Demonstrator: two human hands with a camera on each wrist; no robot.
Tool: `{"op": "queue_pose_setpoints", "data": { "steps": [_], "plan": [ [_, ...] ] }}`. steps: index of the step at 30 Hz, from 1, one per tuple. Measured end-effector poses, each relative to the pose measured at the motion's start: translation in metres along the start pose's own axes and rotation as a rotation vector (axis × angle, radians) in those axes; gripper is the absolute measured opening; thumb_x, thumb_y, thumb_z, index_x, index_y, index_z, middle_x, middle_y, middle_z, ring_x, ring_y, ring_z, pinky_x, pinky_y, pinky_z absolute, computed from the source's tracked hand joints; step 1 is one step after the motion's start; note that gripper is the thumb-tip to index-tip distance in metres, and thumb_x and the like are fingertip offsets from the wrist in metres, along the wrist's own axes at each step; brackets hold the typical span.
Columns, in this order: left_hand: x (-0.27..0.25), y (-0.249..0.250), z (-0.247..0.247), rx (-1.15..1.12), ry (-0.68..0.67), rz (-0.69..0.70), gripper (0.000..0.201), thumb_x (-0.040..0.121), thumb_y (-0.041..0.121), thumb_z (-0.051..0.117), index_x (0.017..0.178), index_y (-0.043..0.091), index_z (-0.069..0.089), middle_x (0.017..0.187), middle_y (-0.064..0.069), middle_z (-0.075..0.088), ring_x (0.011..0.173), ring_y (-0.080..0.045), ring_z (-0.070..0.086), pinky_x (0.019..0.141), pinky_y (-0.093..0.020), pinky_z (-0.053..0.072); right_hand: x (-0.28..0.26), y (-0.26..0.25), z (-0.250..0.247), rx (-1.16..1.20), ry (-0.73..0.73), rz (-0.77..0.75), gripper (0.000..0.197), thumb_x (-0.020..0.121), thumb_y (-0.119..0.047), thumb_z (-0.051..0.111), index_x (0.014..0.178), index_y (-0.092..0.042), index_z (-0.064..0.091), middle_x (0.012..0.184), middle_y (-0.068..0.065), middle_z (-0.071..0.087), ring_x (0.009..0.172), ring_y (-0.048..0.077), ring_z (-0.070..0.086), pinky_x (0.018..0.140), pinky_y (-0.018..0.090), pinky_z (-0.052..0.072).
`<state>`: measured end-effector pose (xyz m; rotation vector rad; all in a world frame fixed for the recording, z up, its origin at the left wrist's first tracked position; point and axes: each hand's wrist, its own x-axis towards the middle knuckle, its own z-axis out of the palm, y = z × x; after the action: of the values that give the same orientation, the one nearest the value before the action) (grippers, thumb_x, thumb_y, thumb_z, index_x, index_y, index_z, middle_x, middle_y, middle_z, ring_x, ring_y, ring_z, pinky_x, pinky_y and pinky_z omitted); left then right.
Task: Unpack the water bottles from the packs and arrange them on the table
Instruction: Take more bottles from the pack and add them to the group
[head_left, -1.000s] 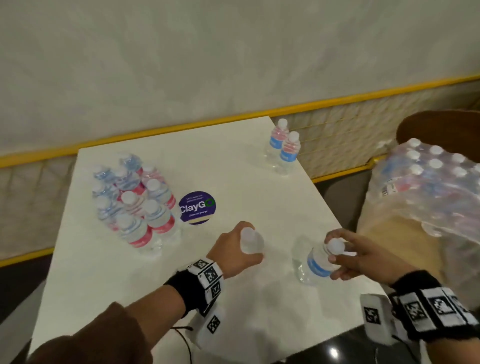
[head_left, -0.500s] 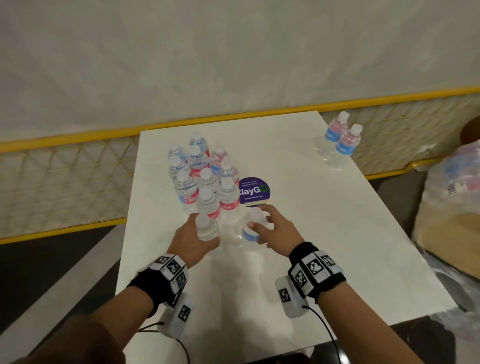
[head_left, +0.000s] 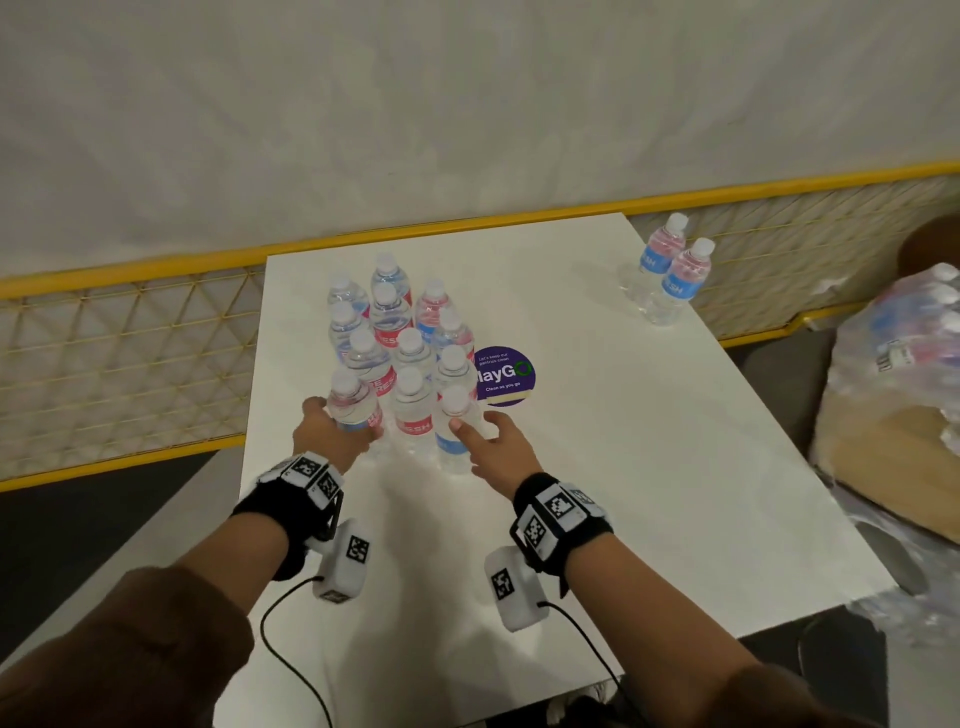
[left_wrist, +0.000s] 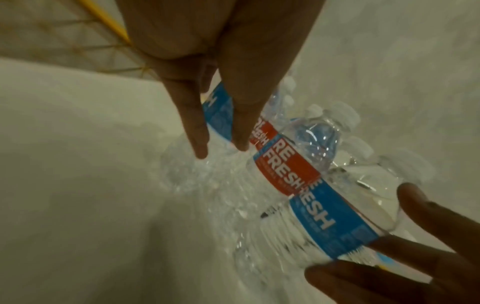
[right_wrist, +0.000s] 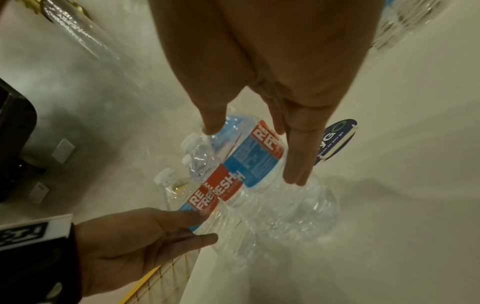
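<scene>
A cluster of several small water bottles (head_left: 395, 332) with red and blue labels stands on the white table (head_left: 623, 441), left of centre. My left hand (head_left: 337, 436) touches the front-left bottle (head_left: 353, 400) with straight fingers (left_wrist: 197, 131) lying along its label. At the front-right bottle (head_left: 454, 421), my right hand (head_left: 493, 447) has its thumb on one side and straight fingers (right_wrist: 296, 160) on the other. Both bottles stand upright on the table against the cluster. Two more bottles (head_left: 670, 275) stand apart at the far right corner.
A shrink-wrapped pack of bottles (head_left: 904, 338) rests on a cardboard box (head_left: 893, 467) off the table's right edge. A round purple sticker (head_left: 506, 376) lies flat beside the cluster. A yellow mesh railing (head_left: 130, 275) runs behind the table.
Both hands carried a bottle from the table's front right over to the cluster and set it down at the front. The fingers have straightened from a grip.
</scene>
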<state>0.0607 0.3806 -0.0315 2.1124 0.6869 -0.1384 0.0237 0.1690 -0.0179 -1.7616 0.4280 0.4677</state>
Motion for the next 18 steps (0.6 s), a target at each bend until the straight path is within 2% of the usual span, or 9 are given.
{"op": "queue_pose_setpoints", "data": {
  "steps": [3,5,7,9,10,12,13,15,18],
  "plan": [
    [-0.008,-0.015,0.014,-0.002,-0.042,-0.093,0.081,0.077,0.017,0.076,0.141,0.004,0.028,0.135,-0.020,0.050,0.120,-0.034,0.053,0.104,-0.044,0.042,0.006,0.005,-0.002,0.005,-0.035,-0.025,0.094,0.063,-0.067,0.063,0.141,-0.023,0.032,0.128,0.012,0.057,0.114,0.027,0.057,0.100,0.046,0.047],
    [-0.026,-0.020,0.026,0.163,-0.136,-0.114,0.053,0.095,0.032,0.051,0.143,0.016,0.035,0.146,-0.008,0.042,0.131,-0.027,0.044,0.111,-0.035,0.032,0.005,0.012,-0.014,-0.011,-0.076,-0.021,0.083,0.071,-0.057,0.066,0.140,-0.024,0.033,0.126,0.012,0.059,0.111,0.025,0.059,0.098,0.045,0.048],
    [-0.053,-0.016,0.043,0.406,-0.375,-0.045,0.042,0.101,0.038,0.033,0.140,0.025,0.043,0.145,0.003,0.045,0.133,-0.019,0.043,0.107,-0.025,0.031,0.005,0.023,-0.036,-0.002,-0.099,0.000,0.064,0.080,-0.042,0.067,0.135,-0.023,0.040,0.119,0.011,0.062,0.100,0.024,0.062,0.096,0.044,0.051],
    [-0.076,-0.003,0.066,0.355,-0.585,-0.099,0.040,0.100,0.031,0.040,0.136,0.016,0.048,0.133,-0.002,0.057,0.120,-0.018,0.055,0.098,-0.023,0.039,0.002,0.037,-0.069,0.053,-0.087,0.022,0.050,0.084,-0.029,0.067,0.128,-0.016,0.047,0.106,0.009,0.064,0.092,0.023,0.062,0.093,0.040,0.052],
    [-0.085,0.006,0.081,0.317,-0.691,-0.139,0.036,0.097,0.025,0.048,0.129,0.010,0.054,0.117,-0.007,0.064,0.102,-0.019,0.064,0.087,-0.025,0.048,-0.001,0.044,-0.088,0.086,-0.066,0.028,0.045,0.085,-0.023,0.067,0.126,-0.012,0.050,0.098,0.008,0.064,0.090,0.023,0.061,0.089,0.037,0.052],
    [-0.105,0.030,0.116,0.320,-0.772,-0.081,0.010,0.090,0.012,0.059,0.098,0.007,0.062,0.081,-0.007,0.064,0.061,-0.013,0.064,0.055,-0.022,0.050,-0.006,0.058,-0.131,0.142,-0.001,0.043,0.035,0.087,-0.013,0.064,0.120,-0.007,0.054,0.088,0.007,0.062,0.086,0.022,0.059,0.080,0.031,0.051],
    [-0.115,0.048,0.134,0.327,-0.801,-0.037,0.003,0.088,0.010,0.060,0.085,0.011,0.059,0.074,-0.005,0.060,0.052,-0.011,0.060,0.048,-0.020,0.046,-0.009,0.065,-0.156,0.165,0.042,0.052,0.031,0.087,-0.011,0.063,0.117,-0.007,0.055,0.085,0.006,0.061,0.082,0.022,0.059,0.075,0.028,0.051],
    [-0.131,0.084,0.176,0.353,-0.854,0.147,0.015,0.087,0.009,0.060,0.077,0.017,0.053,0.073,-0.003,0.058,0.052,-0.012,0.058,0.048,-0.021,0.043,-0.012,0.079,-0.203,0.200,0.127,0.081,0.024,0.087,-0.008,0.062,0.111,-0.008,0.056,0.080,0.005,0.060,0.074,0.018,0.058,0.070,0.025,0.049],
    [-0.162,0.147,0.240,0.351,-0.883,0.453,0.010,0.086,0.015,0.062,0.079,0.021,0.057,0.082,0.000,0.061,0.068,-0.018,0.059,0.060,-0.023,0.045,-0.021,0.101,-0.274,0.252,0.274,0.109,0.020,0.087,-0.005,0.061,0.106,-0.008,0.056,0.079,0.005,0.060,0.071,0.017,0.058,0.068,0.025,0.048]
  ]
}}
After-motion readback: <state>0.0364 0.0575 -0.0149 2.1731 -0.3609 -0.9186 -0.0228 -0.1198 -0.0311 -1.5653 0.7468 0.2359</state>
